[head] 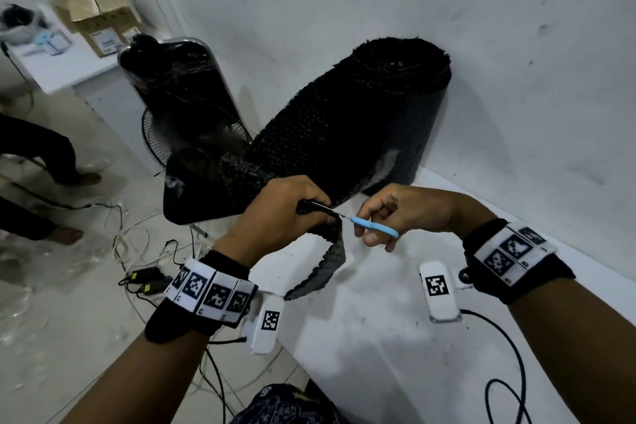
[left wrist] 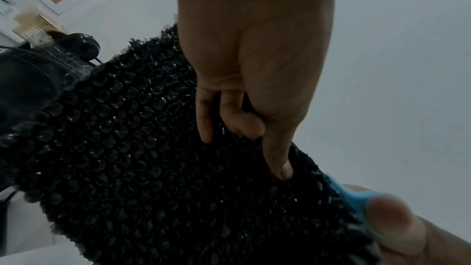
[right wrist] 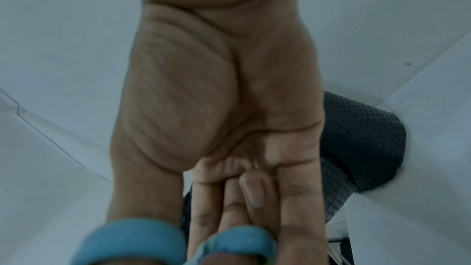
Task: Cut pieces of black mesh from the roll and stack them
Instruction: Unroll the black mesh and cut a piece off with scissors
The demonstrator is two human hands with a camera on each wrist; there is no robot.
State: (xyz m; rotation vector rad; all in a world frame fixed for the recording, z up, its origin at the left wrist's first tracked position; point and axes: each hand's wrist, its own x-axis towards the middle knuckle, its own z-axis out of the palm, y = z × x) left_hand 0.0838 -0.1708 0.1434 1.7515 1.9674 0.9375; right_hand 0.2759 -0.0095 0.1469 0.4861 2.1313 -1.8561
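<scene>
A big roll of black mesh stands against the white wall on the white table, with a sheet pulled off it toward me. My left hand grips the sheet's near edge, thumb and fingers pinching the mesh. A cut strip hangs from that hand down to the table. My right hand holds blue-handled scissors, the blades lying across the mesh by my left fingers. In the right wrist view, my fingers are through the blue scissor loops, with the roll behind.
A black fan wrapped in plastic stands left of the roll. Cables lie on the tiled floor. Cardboard boxes sit on a far white table. Another person's legs are at the left. A black cable trails over my table.
</scene>
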